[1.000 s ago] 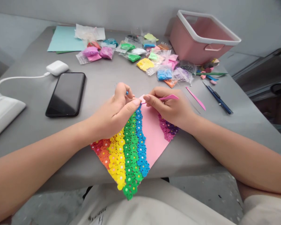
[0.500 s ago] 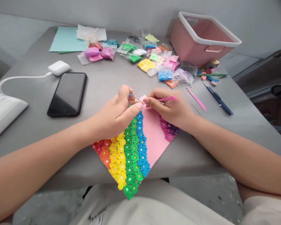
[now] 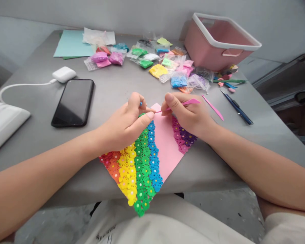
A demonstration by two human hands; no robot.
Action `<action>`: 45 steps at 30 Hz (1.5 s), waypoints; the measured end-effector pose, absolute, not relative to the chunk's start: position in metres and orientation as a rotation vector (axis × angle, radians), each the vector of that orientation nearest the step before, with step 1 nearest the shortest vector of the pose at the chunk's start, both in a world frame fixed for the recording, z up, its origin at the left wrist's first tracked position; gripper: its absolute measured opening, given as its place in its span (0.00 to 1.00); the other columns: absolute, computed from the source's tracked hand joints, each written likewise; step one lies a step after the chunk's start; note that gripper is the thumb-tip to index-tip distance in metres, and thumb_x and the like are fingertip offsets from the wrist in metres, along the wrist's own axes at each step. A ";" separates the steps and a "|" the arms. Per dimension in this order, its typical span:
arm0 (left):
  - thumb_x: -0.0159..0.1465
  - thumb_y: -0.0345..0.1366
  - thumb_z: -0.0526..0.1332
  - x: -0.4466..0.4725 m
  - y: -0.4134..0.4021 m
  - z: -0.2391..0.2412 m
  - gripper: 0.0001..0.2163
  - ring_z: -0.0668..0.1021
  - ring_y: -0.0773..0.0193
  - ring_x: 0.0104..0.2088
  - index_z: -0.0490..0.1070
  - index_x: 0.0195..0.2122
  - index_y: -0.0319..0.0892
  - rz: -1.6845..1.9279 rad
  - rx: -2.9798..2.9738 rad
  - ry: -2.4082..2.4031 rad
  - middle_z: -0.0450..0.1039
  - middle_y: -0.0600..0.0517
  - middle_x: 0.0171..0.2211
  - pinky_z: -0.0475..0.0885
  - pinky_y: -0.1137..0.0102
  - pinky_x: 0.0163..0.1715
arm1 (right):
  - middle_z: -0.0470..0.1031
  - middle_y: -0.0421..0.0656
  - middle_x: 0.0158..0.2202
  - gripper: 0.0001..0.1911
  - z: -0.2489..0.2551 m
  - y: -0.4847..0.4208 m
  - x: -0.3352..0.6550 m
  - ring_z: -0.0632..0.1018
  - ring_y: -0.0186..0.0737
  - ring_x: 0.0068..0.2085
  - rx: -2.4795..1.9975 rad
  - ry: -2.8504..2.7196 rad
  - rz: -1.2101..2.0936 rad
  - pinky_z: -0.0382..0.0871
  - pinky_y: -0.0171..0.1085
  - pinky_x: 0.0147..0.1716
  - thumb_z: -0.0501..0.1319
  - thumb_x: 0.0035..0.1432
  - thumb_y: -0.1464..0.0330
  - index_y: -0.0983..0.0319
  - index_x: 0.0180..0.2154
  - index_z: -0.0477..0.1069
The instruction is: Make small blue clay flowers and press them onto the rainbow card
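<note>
A pink card (image 3: 166,145) lies on the grey table (image 3: 112,91), covered in stripes of red, orange, yellow, green, blue and purple clay flowers. My left hand (image 3: 125,123) rests on the card's upper left part, fingers pinched on a small blue piece of clay near the top corner. My right hand (image 3: 189,115) grips a thin pink modelling tool (image 3: 185,102) like a pen. Its tip points left, close to my left fingertips.
A black phone (image 3: 73,102), a white earbud case (image 3: 63,74) with cable and a white object (image 3: 3,123) lie at left. Bags of coloured clay (image 3: 157,62) and teal paper (image 3: 72,43) sit at the back, a pink tub (image 3: 218,42) and spare tools (image 3: 235,105) at right.
My right hand has shifted slightly right and turned the tool more upright, uncovering the card's top corner. My left hand has stayed put.
</note>
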State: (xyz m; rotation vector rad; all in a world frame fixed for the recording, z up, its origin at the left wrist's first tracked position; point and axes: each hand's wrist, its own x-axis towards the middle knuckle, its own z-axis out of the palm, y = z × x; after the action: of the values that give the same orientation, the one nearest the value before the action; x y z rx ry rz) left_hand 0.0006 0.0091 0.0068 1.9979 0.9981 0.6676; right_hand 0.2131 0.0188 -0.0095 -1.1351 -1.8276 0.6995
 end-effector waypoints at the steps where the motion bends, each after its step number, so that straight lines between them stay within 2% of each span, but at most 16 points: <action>1: 0.68 0.43 0.52 0.001 0.009 0.007 0.08 0.73 0.47 0.62 0.52 0.37 0.48 0.654 2.015 1.000 0.76 0.43 0.49 0.68 0.54 0.54 | 0.75 0.39 0.23 0.30 -0.010 0.019 0.213 0.77 0.33 0.26 -1.137 -1.839 0.700 0.67 0.34 0.26 0.55 0.65 0.43 0.60 0.26 0.73; 5: 0.67 0.44 0.53 0.000 0.009 0.008 0.09 0.74 0.44 0.62 0.52 0.38 0.48 0.592 2.129 0.999 0.75 0.39 0.50 0.68 0.51 0.53 | 0.75 0.39 0.22 0.31 -0.009 0.018 0.212 0.78 0.33 0.26 -1.151 -1.807 0.644 0.66 0.34 0.27 0.54 0.65 0.43 0.60 0.25 0.72; 11: 0.66 0.43 0.57 -0.002 0.008 0.006 0.10 0.75 0.46 0.59 0.56 0.41 0.47 0.593 2.180 1.000 0.74 0.41 0.52 0.66 0.52 0.55 | 0.74 0.40 0.24 0.31 -0.006 0.017 0.213 0.77 0.34 0.27 -1.149 -1.722 0.608 0.69 0.36 0.28 0.51 0.67 0.43 0.58 0.26 0.72; 15: 0.69 0.42 0.56 -0.002 0.008 0.007 0.08 0.77 0.52 0.56 0.58 0.40 0.47 0.754 1.959 0.953 0.76 0.43 0.54 0.68 0.57 0.55 | 0.75 0.44 0.30 0.32 -0.007 0.021 0.216 0.77 0.38 0.34 -1.012 -1.644 0.523 0.72 0.39 0.35 0.47 0.68 0.42 0.58 0.28 0.73; 17: 0.73 0.44 0.52 0.000 0.009 0.009 0.09 0.78 0.57 0.52 0.61 0.38 0.46 0.870 1.837 0.966 0.79 0.47 0.48 0.68 0.60 0.54 | 0.75 0.44 0.33 0.28 -0.005 0.020 0.216 0.77 0.39 0.35 -0.925 -1.625 0.455 0.72 0.40 0.38 0.50 0.69 0.44 0.57 0.31 0.73; 19: 0.74 0.45 0.51 0.002 0.010 0.011 0.14 0.79 0.58 0.47 0.66 0.34 0.45 0.938 1.762 0.983 0.80 0.49 0.41 0.70 0.62 0.53 | 0.74 0.42 0.33 0.21 0.000 0.016 0.216 0.75 0.37 0.33 -0.909 -1.659 0.388 0.71 0.41 0.37 0.52 0.72 0.52 0.56 0.35 0.74; 22: 0.72 0.47 0.56 0.004 0.010 0.017 0.16 0.79 0.58 0.45 0.74 0.33 0.43 0.897 1.701 1.012 0.79 0.49 0.37 0.71 0.64 0.51 | 0.73 0.41 0.31 0.12 0.007 0.007 0.215 0.74 0.36 0.33 -0.911 -1.872 0.183 0.70 0.41 0.36 0.57 0.71 0.63 0.56 0.38 0.77; 24: 0.69 0.47 0.61 0.005 0.008 0.020 0.14 0.79 0.57 0.47 0.77 0.34 0.43 0.855 1.639 1.003 0.79 0.50 0.37 0.72 0.65 0.51 | 0.71 0.41 0.30 0.06 0.010 0.002 0.215 0.73 0.37 0.31 -0.861 -1.981 0.095 0.69 0.40 0.33 0.63 0.67 0.65 0.54 0.38 0.79; 27: 0.64 0.46 0.68 0.006 0.005 0.022 0.12 0.81 0.58 0.45 0.76 0.37 0.43 0.837 1.475 0.898 0.80 0.51 0.38 0.74 0.66 0.48 | 0.71 0.41 0.30 0.05 0.009 -0.002 0.215 0.73 0.38 0.30 -0.829 -2.051 0.116 0.69 0.41 0.31 0.67 0.63 0.62 0.50 0.41 0.81; 32: 0.54 0.42 0.77 0.007 0.006 0.019 0.19 0.82 0.62 0.36 0.68 0.35 0.44 0.880 1.296 0.836 0.77 0.55 0.31 0.76 0.67 0.40 | 0.73 0.41 0.30 0.04 0.005 -0.002 0.214 0.74 0.38 0.30 -0.857 -2.078 0.105 0.71 0.41 0.30 0.66 0.64 0.61 0.49 0.39 0.81; 37: 0.53 0.44 0.77 0.006 0.007 0.017 0.21 0.81 0.62 0.31 0.63 0.32 0.45 0.858 1.310 0.903 0.72 0.57 0.26 0.74 0.67 0.34 | 0.75 0.41 0.30 0.03 0.006 -0.002 0.215 0.73 0.37 0.28 -0.823 -2.081 0.096 0.70 0.40 0.28 0.67 0.63 0.61 0.50 0.37 0.81; 41: 0.53 0.43 0.77 0.005 0.007 0.018 0.20 0.82 0.63 0.32 0.64 0.32 0.44 0.850 1.261 0.860 0.73 0.58 0.26 0.75 0.68 0.36 | 0.76 0.41 0.30 0.03 0.007 -0.002 0.214 0.73 0.35 0.27 -0.730 -2.067 0.082 0.68 0.39 0.27 0.67 0.63 0.65 0.51 0.37 0.81; 45: 0.57 0.40 0.75 0.006 0.004 0.020 0.14 0.82 0.63 0.35 0.70 0.34 0.44 0.862 1.283 0.823 0.77 0.55 0.31 0.76 0.68 0.39 | 0.73 0.40 0.30 0.03 0.006 -0.001 0.211 0.72 0.34 0.27 -0.658 -2.012 0.101 0.65 0.38 0.26 0.66 0.63 0.69 0.54 0.36 0.77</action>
State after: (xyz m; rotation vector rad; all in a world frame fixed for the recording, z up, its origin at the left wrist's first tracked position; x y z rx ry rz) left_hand 0.0056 0.0044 0.0200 1.2827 0.8231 0.8616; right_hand 0.2114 -0.0013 0.0062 -0.6575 -2.0119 0.1010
